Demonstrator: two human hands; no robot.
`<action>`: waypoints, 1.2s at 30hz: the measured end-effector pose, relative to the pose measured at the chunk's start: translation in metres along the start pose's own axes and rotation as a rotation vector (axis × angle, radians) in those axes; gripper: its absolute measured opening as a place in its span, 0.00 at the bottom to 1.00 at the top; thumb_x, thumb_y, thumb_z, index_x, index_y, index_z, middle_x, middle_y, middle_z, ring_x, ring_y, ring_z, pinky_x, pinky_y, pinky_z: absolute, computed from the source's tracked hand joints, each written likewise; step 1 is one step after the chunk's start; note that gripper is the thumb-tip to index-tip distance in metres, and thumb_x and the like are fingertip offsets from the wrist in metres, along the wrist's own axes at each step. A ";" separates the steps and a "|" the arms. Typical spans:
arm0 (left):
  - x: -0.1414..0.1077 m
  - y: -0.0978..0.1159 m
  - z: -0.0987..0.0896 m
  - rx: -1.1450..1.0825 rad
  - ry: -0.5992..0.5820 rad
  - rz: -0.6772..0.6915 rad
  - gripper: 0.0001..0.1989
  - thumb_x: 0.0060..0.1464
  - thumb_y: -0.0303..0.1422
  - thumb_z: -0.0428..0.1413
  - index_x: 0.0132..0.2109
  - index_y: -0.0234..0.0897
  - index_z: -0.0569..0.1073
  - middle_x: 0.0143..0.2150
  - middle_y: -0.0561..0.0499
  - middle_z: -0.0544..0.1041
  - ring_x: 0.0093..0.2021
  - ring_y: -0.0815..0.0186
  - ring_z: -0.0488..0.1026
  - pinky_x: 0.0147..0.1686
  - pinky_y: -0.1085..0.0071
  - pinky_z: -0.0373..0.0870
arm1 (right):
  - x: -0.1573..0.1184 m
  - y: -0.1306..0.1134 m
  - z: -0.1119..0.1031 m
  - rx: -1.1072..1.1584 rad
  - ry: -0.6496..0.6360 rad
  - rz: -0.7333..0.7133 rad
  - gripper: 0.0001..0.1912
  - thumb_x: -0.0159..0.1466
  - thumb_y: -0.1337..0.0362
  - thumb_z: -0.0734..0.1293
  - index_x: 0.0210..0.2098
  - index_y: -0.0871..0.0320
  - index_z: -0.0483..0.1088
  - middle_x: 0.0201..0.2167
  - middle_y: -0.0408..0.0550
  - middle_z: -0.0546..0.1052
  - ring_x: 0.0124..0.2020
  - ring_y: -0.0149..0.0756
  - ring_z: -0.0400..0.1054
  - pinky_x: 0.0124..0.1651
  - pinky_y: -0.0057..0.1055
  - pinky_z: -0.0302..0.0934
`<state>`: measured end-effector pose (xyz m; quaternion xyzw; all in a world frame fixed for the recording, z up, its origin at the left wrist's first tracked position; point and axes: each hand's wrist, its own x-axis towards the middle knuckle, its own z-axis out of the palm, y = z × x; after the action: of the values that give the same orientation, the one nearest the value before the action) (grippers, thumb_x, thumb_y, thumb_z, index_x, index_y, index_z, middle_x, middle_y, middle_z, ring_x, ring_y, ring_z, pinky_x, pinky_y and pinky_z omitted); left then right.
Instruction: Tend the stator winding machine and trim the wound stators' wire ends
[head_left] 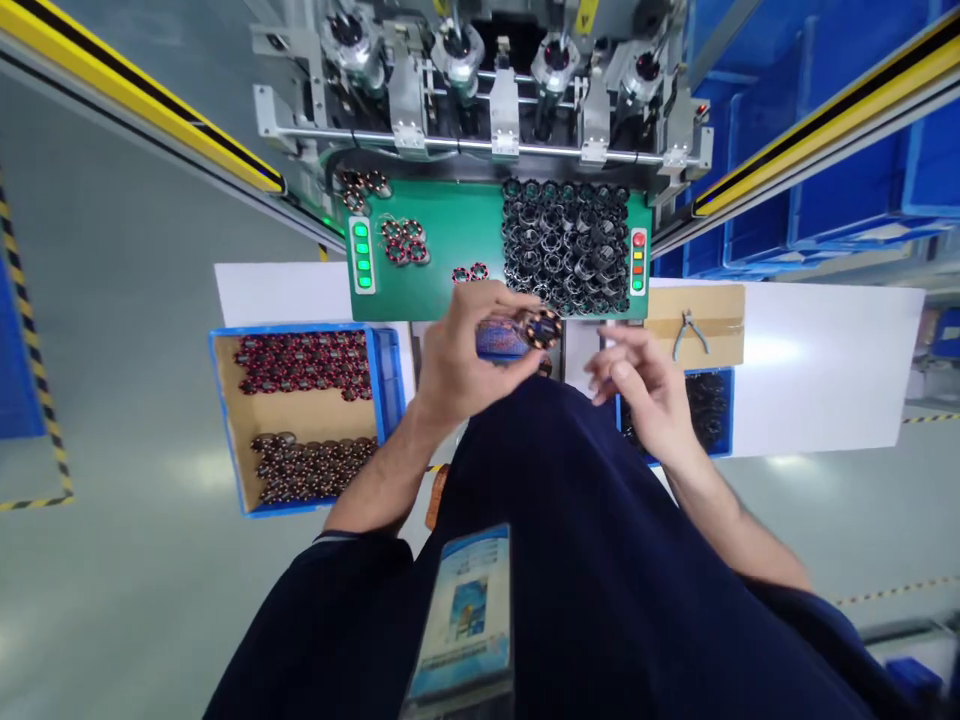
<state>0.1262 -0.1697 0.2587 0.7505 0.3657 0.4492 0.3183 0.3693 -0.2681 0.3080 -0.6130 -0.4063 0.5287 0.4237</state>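
Note:
My left hand (469, 350) is closed around a copper-wound motor stator (541, 328), held by its sides between thumb and fingers with its round end facing up. To the right, my right hand (646, 385) is held in the air, fingers apart and slightly blurred, with nothing in it. Just beyond both hands lies a green work surface (457, 215). Many black ring-shaped parts (566, 245) stand packed on its right half. Several wound stators (405, 240) stand on its left, and two red-rimmed ones (470, 272) lie near its front edge.
A machine (504, 110) with several clamping heads spans the back. Left stands a blue bin (300, 410) with rows of stators; right, another blue bin (705, 410) holds dark parts. Pliers (690, 335) lie on cardboard (731, 325). Button panels (361, 255) flank the green surface. Yellow-striped posts (150, 100) slant inward.

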 end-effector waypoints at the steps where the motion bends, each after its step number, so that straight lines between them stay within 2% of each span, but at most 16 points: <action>1: -0.002 0.020 -0.003 -0.003 0.018 0.045 0.28 0.67 0.31 0.72 0.67 0.48 0.70 0.61 0.48 0.85 0.57 0.60 0.89 0.57 0.61 0.90 | 0.005 -0.011 0.007 0.035 -0.049 -0.045 0.35 0.71 0.36 0.78 0.67 0.48 0.74 0.46 0.47 0.86 0.42 0.39 0.81 0.42 0.35 0.79; 3: -0.005 0.049 -0.009 0.027 0.035 0.104 0.27 0.66 0.32 0.73 0.67 0.50 0.75 0.59 0.49 0.87 0.57 0.58 0.89 0.57 0.59 0.91 | 0.011 -0.030 0.017 0.071 -0.185 -0.105 0.38 0.70 0.37 0.79 0.71 0.47 0.72 0.51 0.48 0.87 0.46 0.41 0.83 0.47 0.36 0.81; 5: -0.006 0.063 -0.013 0.038 0.038 0.123 0.26 0.65 0.34 0.75 0.66 0.50 0.77 0.58 0.48 0.89 0.56 0.55 0.90 0.58 0.54 0.91 | 0.012 -0.045 0.021 0.096 -0.298 -0.143 0.35 0.70 0.42 0.82 0.69 0.47 0.74 0.49 0.46 0.88 0.45 0.39 0.84 0.49 0.35 0.81; 8: -0.009 0.068 -0.018 -0.047 0.054 0.113 0.26 0.65 0.37 0.75 0.66 0.54 0.77 0.58 0.50 0.90 0.56 0.54 0.90 0.59 0.52 0.91 | 0.011 -0.058 0.019 0.148 -0.392 -0.150 0.27 0.70 0.53 0.84 0.64 0.47 0.78 0.44 0.42 0.88 0.41 0.35 0.84 0.46 0.32 0.81; 11: -0.011 0.070 -0.030 -0.087 0.068 0.214 0.26 0.67 0.39 0.77 0.66 0.55 0.78 0.61 0.53 0.90 0.59 0.59 0.90 0.58 0.60 0.91 | 0.010 -0.064 0.015 0.165 -0.449 -0.121 0.23 0.71 0.54 0.83 0.62 0.48 0.80 0.41 0.41 0.88 0.36 0.34 0.83 0.41 0.31 0.81; 14: -0.010 0.074 -0.051 0.093 0.086 0.356 0.17 0.69 0.40 0.75 0.61 0.60 0.83 0.63 0.58 0.89 0.57 0.62 0.90 0.53 0.64 0.91 | 0.010 -0.069 0.013 0.155 -0.507 -0.106 0.20 0.72 0.54 0.83 0.60 0.49 0.82 0.37 0.40 0.87 0.32 0.32 0.81 0.38 0.31 0.80; 17: -0.007 0.076 -0.068 0.219 0.036 0.396 0.12 0.71 0.40 0.73 0.54 0.68 0.87 0.54 0.63 0.90 0.51 0.60 0.91 0.50 0.59 0.92 | 0.010 -0.074 0.014 0.151 -0.550 -0.104 0.16 0.72 0.57 0.83 0.57 0.50 0.84 0.36 0.40 0.87 0.31 0.30 0.81 0.37 0.28 0.79; 20: -0.004 0.079 -0.077 0.107 -0.059 0.266 0.07 0.70 0.45 0.74 0.52 0.68 0.88 0.46 0.63 0.89 0.46 0.58 0.90 0.53 0.54 0.91 | 0.009 -0.073 0.016 0.160 -0.557 -0.111 0.14 0.72 0.58 0.83 0.54 0.51 0.84 0.35 0.40 0.87 0.31 0.29 0.80 0.36 0.26 0.78; 22: -0.005 0.082 -0.081 0.088 -0.088 0.231 0.06 0.71 0.44 0.72 0.51 0.68 0.88 0.42 0.63 0.88 0.43 0.59 0.88 0.53 0.54 0.89 | 0.009 -0.070 0.017 0.164 -0.526 -0.124 0.14 0.72 0.56 0.83 0.53 0.51 0.84 0.35 0.40 0.86 0.31 0.28 0.80 0.37 0.26 0.79; 25: -0.013 0.082 -0.077 0.259 -0.025 0.425 0.11 0.69 0.36 0.74 0.52 0.65 0.88 0.38 0.63 0.88 0.41 0.60 0.86 0.47 0.57 0.85 | 0.008 -0.065 0.014 0.191 -0.392 -0.161 0.18 0.71 0.53 0.83 0.56 0.49 0.83 0.40 0.41 0.88 0.35 0.31 0.83 0.40 0.28 0.82; 27: -0.023 0.073 -0.065 0.401 0.039 0.500 0.11 0.67 0.34 0.76 0.51 0.60 0.89 0.40 0.63 0.90 0.44 0.59 0.86 0.45 0.57 0.82 | 0.006 -0.061 0.011 0.214 -0.282 -0.197 0.22 0.71 0.49 0.83 0.59 0.48 0.81 0.44 0.42 0.89 0.38 0.34 0.85 0.41 0.31 0.84; 29: -0.034 0.057 -0.046 0.434 -0.002 0.398 0.08 0.68 0.34 0.75 0.49 0.55 0.88 0.44 0.62 0.91 0.50 0.57 0.86 0.48 0.55 0.80 | 0.004 -0.059 0.008 0.217 -0.212 -0.232 0.25 0.70 0.47 0.83 0.61 0.47 0.80 0.45 0.42 0.89 0.38 0.36 0.86 0.41 0.33 0.85; 32: -0.044 0.037 -0.020 0.214 -0.149 0.087 0.05 0.71 0.30 0.71 0.46 0.49 0.87 0.46 0.57 0.91 0.53 0.57 0.85 0.55 0.55 0.80 | -0.001 -0.056 0.006 0.189 -0.186 -0.274 0.25 0.70 0.46 0.83 0.61 0.46 0.80 0.45 0.43 0.89 0.40 0.40 0.87 0.43 0.37 0.86; 34: -0.041 0.036 -0.014 0.027 -0.103 -0.056 0.04 0.70 0.31 0.72 0.47 0.47 0.88 0.46 0.56 0.90 0.51 0.59 0.85 0.57 0.56 0.80 | -0.005 -0.055 0.008 0.160 -0.173 -0.294 0.25 0.69 0.46 0.84 0.61 0.44 0.80 0.44 0.43 0.89 0.43 0.43 0.88 0.46 0.40 0.86; 36: -0.031 0.048 -0.017 -0.123 0.022 -0.090 0.06 0.69 0.36 0.74 0.50 0.50 0.88 0.49 0.54 0.89 0.51 0.60 0.86 0.57 0.57 0.81 | -0.007 -0.054 0.012 0.140 -0.158 -0.315 0.24 0.68 0.47 0.85 0.60 0.43 0.81 0.45 0.43 0.89 0.46 0.44 0.89 0.48 0.41 0.86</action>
<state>0.1132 -0.2186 0.2904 0.7072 0.3746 0.4643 0.3795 0.3537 -0.2569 0.3607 -0.4674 -0.4915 0.5293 0.5097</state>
